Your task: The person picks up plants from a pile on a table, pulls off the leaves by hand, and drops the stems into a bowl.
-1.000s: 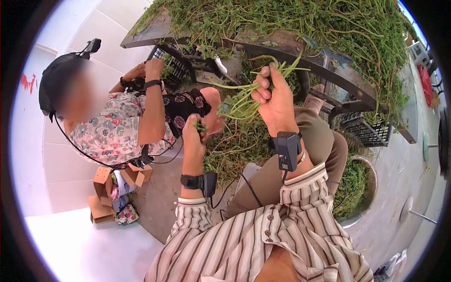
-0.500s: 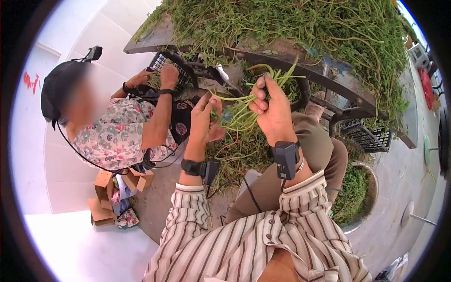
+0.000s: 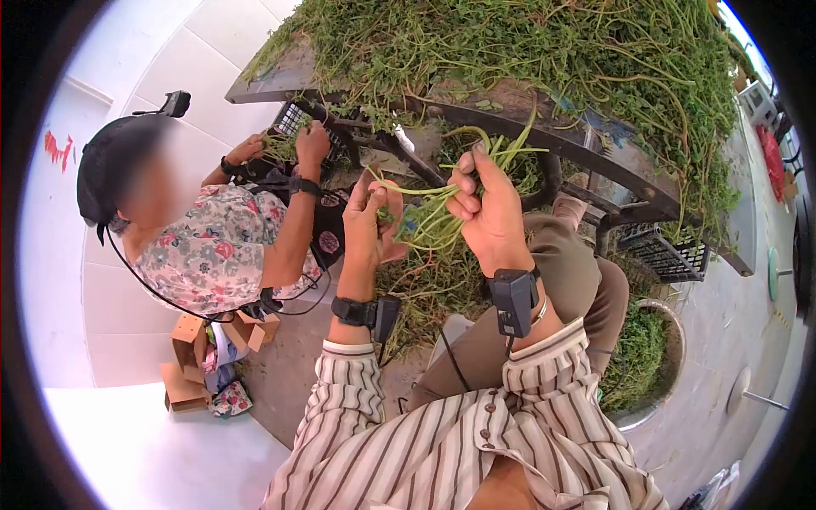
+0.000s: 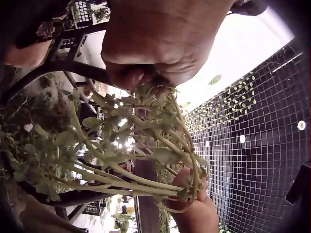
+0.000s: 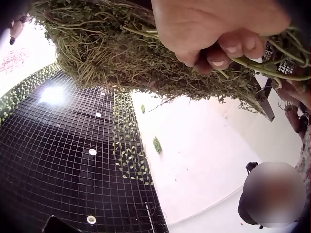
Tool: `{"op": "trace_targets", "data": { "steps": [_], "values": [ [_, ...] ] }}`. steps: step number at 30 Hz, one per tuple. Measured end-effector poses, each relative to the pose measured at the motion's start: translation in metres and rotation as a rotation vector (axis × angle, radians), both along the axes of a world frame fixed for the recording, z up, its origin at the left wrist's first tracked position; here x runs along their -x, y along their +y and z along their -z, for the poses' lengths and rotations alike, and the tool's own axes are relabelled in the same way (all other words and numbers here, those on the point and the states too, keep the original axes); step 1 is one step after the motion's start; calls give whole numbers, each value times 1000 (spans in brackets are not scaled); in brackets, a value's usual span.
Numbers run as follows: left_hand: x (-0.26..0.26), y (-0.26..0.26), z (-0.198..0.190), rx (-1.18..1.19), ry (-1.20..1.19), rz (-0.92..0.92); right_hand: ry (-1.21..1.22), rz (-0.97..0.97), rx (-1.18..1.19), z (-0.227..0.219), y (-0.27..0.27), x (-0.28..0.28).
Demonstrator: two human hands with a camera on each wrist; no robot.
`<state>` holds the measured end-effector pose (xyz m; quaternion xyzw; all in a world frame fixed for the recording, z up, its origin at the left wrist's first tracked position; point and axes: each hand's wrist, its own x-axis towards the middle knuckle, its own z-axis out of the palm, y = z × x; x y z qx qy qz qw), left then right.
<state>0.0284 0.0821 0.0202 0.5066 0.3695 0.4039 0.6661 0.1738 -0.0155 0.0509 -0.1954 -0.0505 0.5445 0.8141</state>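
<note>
A loose bunch of green leafy stems (image 3: 438, 223) spans the space between my two hands, in front of my lap. My right hand (image 3: 493, 212) grips it by the stems, thumb over curled fingers, with several stem ends sticking out above. At the bunch's left side my left hand (image 3: 364, 225) pinches leafy parts between thumb and fingers. Seen from the left wrist, that hand (image 4: 165, 41) is over the leaves, its fingertips partly hidden, and the right hand (image 4: 197, 208) shows at the stems' far end. In the right wrist view the curled right fingers (image 5: 233, 46) hold stems.
A table (image 3: 586, 157) heaped with green plants (image 3: 510, 51) stands ahead. More cut greens (image 3: 442, 280) lie on the floor below. At right are a black crate (image 3: 667, 253) and a round tub (image 3: 676, 340) of greens. Another person (image 3: 221, 229) sits at left, handling stems, near cardboard boxes (image 3: 185, 387).
My left hand has risen from lower left to the bunch's leafy side and now pinches there. The right hand keeps its grip, slightly lower. The other person's hands have shifted, with stems showing between them.
</note>
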Motion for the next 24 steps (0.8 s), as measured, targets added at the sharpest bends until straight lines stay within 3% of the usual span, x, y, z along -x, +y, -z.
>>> {"op": "trace_targets", "data": {
  "steps": [7, 9, 10, 12, 13, 15, 22, 24],
  "values": [
    [2, 4, 1, -15, 8, -15, -22, -9, 10, 1, 0, -1],
    [8, 8, 8, 11, -44, 163, -24, -10, 11, 2, 0, 0],
    [8, 9, 10, 10, -45, 163, -25, -8, 7, 2, 0, 0],
    [9, 7, 15, -169, 259, 44, -24, -8, 5, 2, 0, 0],
    [11, 8, 20, -168, 259, 43, -21, -4, 3, 2, 0, 0],
    [13, 6, 28, -581, 517, 7, -19, 0, 1, 2, 0, 0],
    [26, -12, 24, -582, 653, 11, -15, -20, 36, 6, 1, 8],
    [26, -17, 14, -405, 698, -113, -4, -15, 28, 5, 0, 8]
  ]
}}
